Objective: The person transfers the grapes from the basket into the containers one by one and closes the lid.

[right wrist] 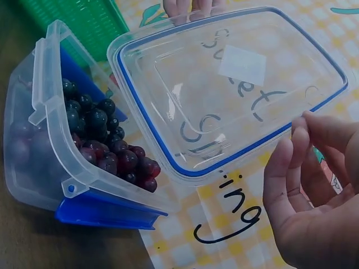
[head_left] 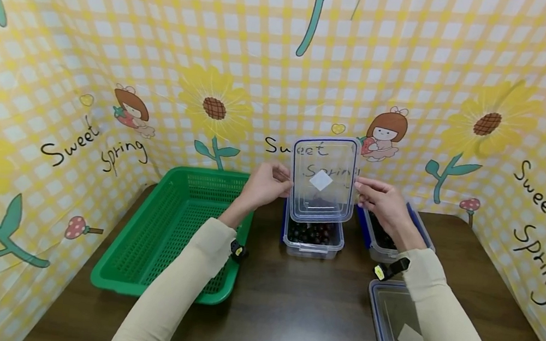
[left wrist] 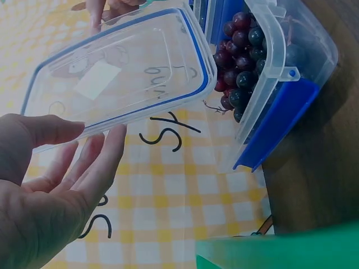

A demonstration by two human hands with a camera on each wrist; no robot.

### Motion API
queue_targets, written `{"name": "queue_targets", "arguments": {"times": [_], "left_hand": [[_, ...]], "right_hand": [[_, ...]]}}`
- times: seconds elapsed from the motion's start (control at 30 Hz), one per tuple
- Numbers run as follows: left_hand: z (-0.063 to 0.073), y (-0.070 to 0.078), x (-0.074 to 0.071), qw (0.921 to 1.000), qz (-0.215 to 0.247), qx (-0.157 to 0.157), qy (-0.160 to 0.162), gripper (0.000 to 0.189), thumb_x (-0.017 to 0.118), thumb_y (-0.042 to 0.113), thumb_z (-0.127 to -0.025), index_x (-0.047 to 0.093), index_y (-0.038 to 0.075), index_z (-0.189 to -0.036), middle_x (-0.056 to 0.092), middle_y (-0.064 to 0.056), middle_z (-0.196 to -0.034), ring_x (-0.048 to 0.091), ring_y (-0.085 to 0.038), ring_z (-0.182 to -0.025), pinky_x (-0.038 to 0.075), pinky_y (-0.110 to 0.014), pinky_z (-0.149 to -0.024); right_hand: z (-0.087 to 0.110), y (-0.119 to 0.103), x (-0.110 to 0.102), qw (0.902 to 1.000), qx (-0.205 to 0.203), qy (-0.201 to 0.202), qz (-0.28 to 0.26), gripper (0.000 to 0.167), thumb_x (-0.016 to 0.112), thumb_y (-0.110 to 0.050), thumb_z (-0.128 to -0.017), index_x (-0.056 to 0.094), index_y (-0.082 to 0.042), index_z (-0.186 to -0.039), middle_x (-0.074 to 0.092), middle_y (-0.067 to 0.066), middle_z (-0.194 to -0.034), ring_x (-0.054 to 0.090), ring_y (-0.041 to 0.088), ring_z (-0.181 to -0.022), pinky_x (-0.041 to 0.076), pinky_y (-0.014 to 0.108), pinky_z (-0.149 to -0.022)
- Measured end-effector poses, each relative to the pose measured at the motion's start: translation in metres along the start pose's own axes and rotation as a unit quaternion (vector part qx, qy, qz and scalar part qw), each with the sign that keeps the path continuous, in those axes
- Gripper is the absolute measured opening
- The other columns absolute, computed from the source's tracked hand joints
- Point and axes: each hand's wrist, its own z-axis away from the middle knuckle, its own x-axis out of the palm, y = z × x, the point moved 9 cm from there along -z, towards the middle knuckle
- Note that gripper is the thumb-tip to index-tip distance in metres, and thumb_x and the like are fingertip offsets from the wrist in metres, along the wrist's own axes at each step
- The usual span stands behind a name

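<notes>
A clear lid [head_left: 330, 201] with a blue seal and a white square label is held upright between both hands. My left hand [head_left: 267, 185] pinches its left edge, thumb on one face and fingers on the other. At the opposite edge, my right hand [head_left: 385, 206] pinches the lid between thumb and fingertips. Just beneath and behind the lid stands a clear container [head_left: 313, 249] with blue side latches. Dark red and black grapes [left wrist: 242, 61] fill it, partly covered by the lid in the head view.
On the left sits a green perforated basket [head_left: 163, 237]. Another latched container [head_left: 386, 253] with dark contents stands right, partly behind the right hand. A second labelled lid [head_left: 387, 319] lies flat at front right, under the right forearm. A checkered cloth [head_left: 274, 55] hangs behind the brown table [head_left: 279, 308].
</notes>
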Motion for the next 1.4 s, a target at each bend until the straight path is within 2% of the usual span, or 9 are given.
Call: {"name": "queue_targets", "arguments": {"times": [0.23,0.4,0.57,0.7,0.8,0.93,1.07,1.23,1.4], "left_hand": [[0.004,0.004,-0.004,0.9997,0.015,0.014,0.010,0.015,0.075,0.005,-0.095,0.071,0.001,-0.109,0.073,-0.018,-0.112,0.076,-0.028,-0.094,0.067,-0.032,-0.077],[0.006,0.010,-0.012,0.9973,-0.038,0.046,0.044,0.008,0.080,0.009,-0.092,0.077,0.008,-0.099,0.078,-0.012,-0.106,0.074,-0.023,-0.094,0.063,-0.029,-0.073],[0.006,0.010,-0.013,0.9945,-0.050,0.077,0.050,0.007,0.081,0.008,-0.092,0.080,0.009,-0.098,0.079,-0.010,-0.103,0.074,-0.021,-0.088,0.060,-0.028,-0.071],[0.007,0.005,-0.012,0.9946,-0.050,0.082,0.040,0.006,0.082,0.007,-0.091,0.081,0.009,-0.097,0.080,-0.009,-0.101,0.074,-0.020,-0.087,0.062,-0.030,-0.072],[0.007,0.002,-0.010,0.9952,-0.064,0.069,0.027,0.007,0.081,0.008,-0.092,0.081,0.010,-0.098,0.081,-0.009,-0.100,0.076,-0.020,-0.088,0.063,-0.031,-0.074],[0.007,-0.001,-0.006,0.9955,-0.082,0.048,-0.003,0.009,0.082,0.011,-0.092,0.080,0.012,-0.101,0.082,-0.009,-0.100,0.077,-0.021,-0.090,0.063,-0.033,-0.075],[0.007,-0.007,0.000,0.9982,-0.051,0.000,-0.030,0.014,0.079,0.007,-0.093,0.078,0.010,-0.107,0.080,-0.014,-0.105,0.077,-0.026,-0.093,0.065,-0.035,-0.078],[0.003,-0.022,0.008,0.9966,0.007,-0.074,-0.033,0.028,0.068,0.001,-0.097,0.070,0.002,-0.125,0.076,-0.021,-0.115,0.078,-0.027,-0.096,0.067,-0.033,-0.081],[-0.005,-0.031,0.015,0.9944,-0.014,-0.103,-0.021,0.033,0.069,0.011,-0.101,0.070,-0.006,-0.129,0.075,-0.021,-0.117,0.076,-0.019,-0.086,0.066,-0.032,-0.080]], "right_hand": [[0.002,-0.005,0.008,0.9975,-0.021,-0.031,-0.059,0.014,0.071,-0.016,-0.102,0.081,-0.020,-0.111,0.084,0.002,-0.092,0.081,0.014,-0.084,0.066,0.027,-0.077],[0.003,-0.008,0.012,0.9911,-0.040,-0.049,-0.118,0.023,0.065,-0.023,-0.106,0.076,-0.006,-0.114,0.083,0.011,-0.099,0.082,0.024,-0.094,0.066,0.034,-0.084],[0.001,-0.002,0.013,0.9932,-0.022,-0.036,-0.109,0.052,0.059,-0.042,-0.107,0.062,0.004,-0.131,0.083,0.013,-0.096,0.082,0.025,-0.092,0.066,0.037,-0.086],[0.000,0.007,0.010,0.9968,-0.003,-0.014,-0.078,0.047,0.062,-0.041,-0.106,0.071,0.001,-0.125,0.082,-0.001,-0.099,0.080,0.017,-0.086,0.066,0.031,-0.081],[-0.001,0.012,0.007,0.9986,0.005,0.003,-0.053,0.024,0.069,-0.033,-0.103,0.082,-0.014,-0.094,0.078,-0.011,-0.106,0.074,0.006,-0.093,0.063,0.022,-0.080],[-0.001,0.018,0.004,0.9997,0.019,0.011,0.008,0.013,0.076,-0.029,-0.099,0.081,-0.025,-0.087,0.070,-0.013,-0.122,0.058,0.002,-0.106,0.052,0.015,-0.080],[0.000,0.026,0.002,0.9975,0.042,0.017,0.055,0.011,0.081,-0.032,-0.094,0.078,-0.021,-0.096,0.068,-0.010,-0.121,0.059,0.006,-0.095,0.052,0.018,-0.076],[-0.001,0.032,0.002,0.9935,0.047,0.029,0.100,0.043,0.084,-0.032,-0.092,0.069,-0.006,-0.123,0.074,-0.010,-0.104,0.072,0.008,-0.084,0.063,0.025,-0.079],[-0.002,0.036,0.003,0.9849,0.056,0.034,0.160,0.064,0.083,-0.034,-0.092,0.059,-0.003,-0.143,0.071,-0.001,-0.118,0.074,0.007,-0.089,0.064,0.025,-0.082]]}}
